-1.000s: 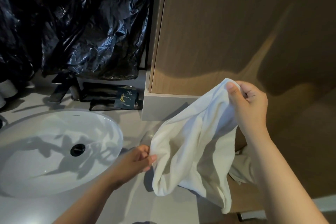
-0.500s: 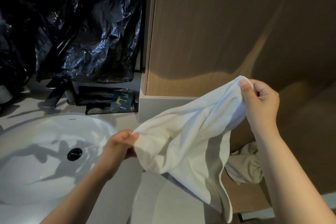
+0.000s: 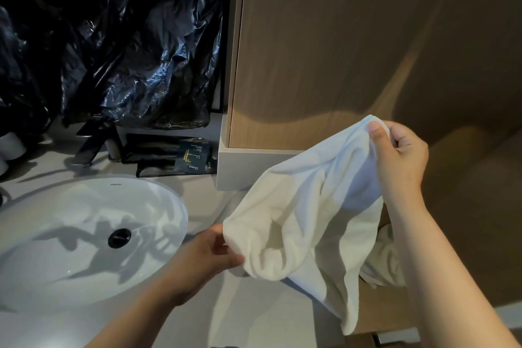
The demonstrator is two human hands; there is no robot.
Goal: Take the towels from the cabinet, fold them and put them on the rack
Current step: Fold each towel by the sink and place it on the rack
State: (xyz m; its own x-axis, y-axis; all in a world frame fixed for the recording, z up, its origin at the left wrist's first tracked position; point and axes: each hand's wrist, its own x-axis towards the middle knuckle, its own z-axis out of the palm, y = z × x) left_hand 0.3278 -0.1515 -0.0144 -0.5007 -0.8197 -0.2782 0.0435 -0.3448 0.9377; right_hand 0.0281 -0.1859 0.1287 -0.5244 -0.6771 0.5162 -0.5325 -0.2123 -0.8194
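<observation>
Left hand [image 3: 207,256], near centre: fingers curled, pinching the lower left edge of the white towel [image 3: 308,220]. The towel is in the air above the grey counter [image 3: 254,319], slung slack between both hands, with its loose end hanging down to the near right. Right hand [image 3: 401,161], higher and farther right: thumb and bent fingers grip the towel's upper corner. A second pale cloth [image 3: 387,257] lies crumpled behind the right forearm, partly hidden. White sink [image 3: 158,206] to the left, black drain [image 3: 119,238] in its bottom. Beyond it, a dark faucet [image 3: 90,141] and black sachets [image 3: 192,159] on the counter. Far left: crinkled black plastic sheeting [image 3: 127,51]. Far right: wood-grain cabinet panel [image 3: 353,51].
</observation>
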